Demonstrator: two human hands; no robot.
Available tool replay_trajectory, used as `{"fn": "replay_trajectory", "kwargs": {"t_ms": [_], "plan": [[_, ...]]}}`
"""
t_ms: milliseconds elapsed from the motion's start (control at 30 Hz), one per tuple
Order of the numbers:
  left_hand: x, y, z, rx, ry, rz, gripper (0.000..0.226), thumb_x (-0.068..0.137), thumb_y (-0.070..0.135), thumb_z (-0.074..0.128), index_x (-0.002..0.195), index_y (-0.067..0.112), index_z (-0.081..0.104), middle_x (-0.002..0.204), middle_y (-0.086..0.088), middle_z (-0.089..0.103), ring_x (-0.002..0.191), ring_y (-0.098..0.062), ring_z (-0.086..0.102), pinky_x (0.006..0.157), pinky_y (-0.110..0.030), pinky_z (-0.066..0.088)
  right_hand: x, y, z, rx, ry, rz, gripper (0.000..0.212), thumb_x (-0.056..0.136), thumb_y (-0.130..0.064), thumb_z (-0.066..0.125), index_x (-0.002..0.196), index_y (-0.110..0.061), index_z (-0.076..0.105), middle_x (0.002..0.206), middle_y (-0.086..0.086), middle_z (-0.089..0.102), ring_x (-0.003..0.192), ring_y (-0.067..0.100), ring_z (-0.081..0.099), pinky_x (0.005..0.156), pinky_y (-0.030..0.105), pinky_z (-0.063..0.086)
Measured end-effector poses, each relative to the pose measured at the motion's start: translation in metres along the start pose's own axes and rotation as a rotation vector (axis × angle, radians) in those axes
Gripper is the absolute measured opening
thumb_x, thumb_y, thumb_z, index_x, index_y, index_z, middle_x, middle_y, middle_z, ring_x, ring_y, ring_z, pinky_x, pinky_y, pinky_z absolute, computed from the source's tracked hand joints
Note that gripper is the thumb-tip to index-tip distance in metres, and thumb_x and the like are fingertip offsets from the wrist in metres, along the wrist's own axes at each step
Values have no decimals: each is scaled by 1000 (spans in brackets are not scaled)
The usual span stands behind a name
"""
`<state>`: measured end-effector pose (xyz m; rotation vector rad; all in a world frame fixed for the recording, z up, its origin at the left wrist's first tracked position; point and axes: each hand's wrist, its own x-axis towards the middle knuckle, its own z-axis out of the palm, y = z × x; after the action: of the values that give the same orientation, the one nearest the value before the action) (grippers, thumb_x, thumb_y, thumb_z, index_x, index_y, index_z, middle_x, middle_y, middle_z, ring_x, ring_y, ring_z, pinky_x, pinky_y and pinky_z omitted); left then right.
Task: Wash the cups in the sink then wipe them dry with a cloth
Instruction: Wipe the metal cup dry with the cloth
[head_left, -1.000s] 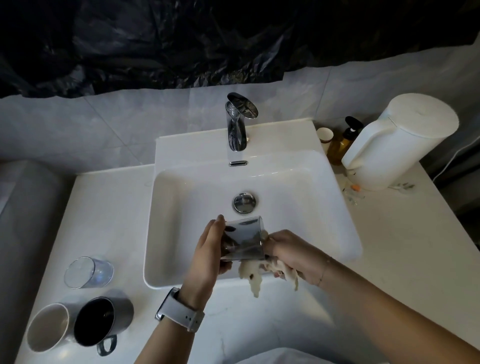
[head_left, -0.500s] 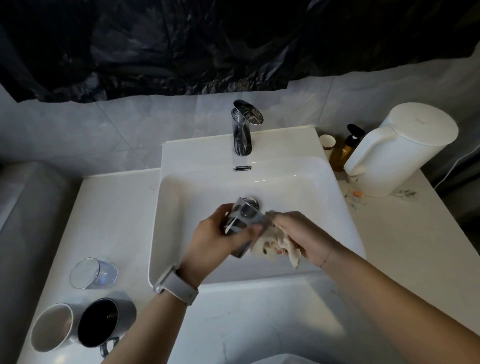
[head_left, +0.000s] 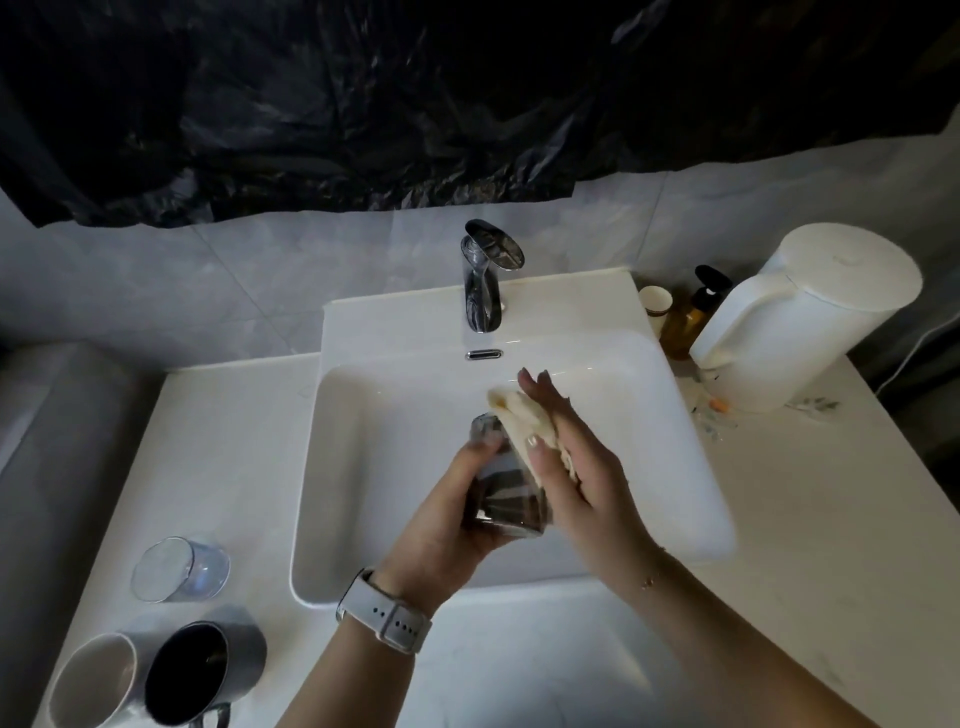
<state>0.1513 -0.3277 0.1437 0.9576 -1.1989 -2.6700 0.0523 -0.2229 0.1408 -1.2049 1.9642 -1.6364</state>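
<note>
Over the white sink (head_left: 363, 467), my left hand (head_left: 447, 514) grips a clear glass cup (head_left: 506, 493), tilted with its base toward me. My right hand (head_left: 576, 467) presses a cream cloth (head_left: 519, 421) against the cup's right side, thumb over the cloth and fingers stretched out toward the tap. A clear glass (head_left: 179, 569) lies on the counter at the left. A white mug (head_left: 91, 680) and a dark-lined grey mug (head_left: 205, 670) stand at the bottom left.
A chrome tap (head_left: 485, 280) stands behind the basin; no water is seen running. A white kettle (head_left: 800, 322), an amber pump bottle (head_left: 691, 317) and a small paper cup (head_left: 655, 306) crowd the back right. Black plastic sheeting covers the wall above.
The cup has been turned so its base points toward me. My right hand slid the cloth up along the cup's side, its fingers now stretched out. The view shifted slightly.
</note>
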Motion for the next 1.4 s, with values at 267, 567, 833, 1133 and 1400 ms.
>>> {"fn": "replay_trajectory", "kwargs": {"t_ms": [267,567,833,1133,1400], "plan": [[2,-19,4,-257,200,119,34,103,37,43,105,11,66,90,-1,74,85,-15,71,70,-27,57,-30,-8,19,119,-70,21,39,98,-7,47,134,-20,54,130,-6,61,120,2,55,101,25,44],[-5,-12,-9,-536,213,131,47,96,48,50,105,10,76,114,-15,71,99,-25,71,90,-37,53,-8,1,35,-50,-1,193,19,99,-11,49,91,-21,62,64,-26,60,60,-5,54,60,10,37],[-10,-18,-1,-540,299,101,34,98,42,48,103,12,63,87,-8,74,71,-17,73,63,-30,60,36,-3,46,43,-234,335,18,100,-17,47,97,-13,65,69,-17,63,60,-14,53,65,14,41],[-18,-20,-12,-524,324,98,38,96,38,53,77,16,77,84,-5,75,70,-18,74,70,-32,59,38,-6,55,149,-351,376,22,98,-13,47,81,-4,59,68,2,62,61,-7,54,68,10,47],[-19,-17,-12,-519,341,234,32,103,35,41,117,21,66,118,-6,70,107,-18,68,73,-32,59,29,-26,63,259,-259,408,30,96,-26,48,114,-11,65,100,11,70,90,8,61,89,35,49]]}}
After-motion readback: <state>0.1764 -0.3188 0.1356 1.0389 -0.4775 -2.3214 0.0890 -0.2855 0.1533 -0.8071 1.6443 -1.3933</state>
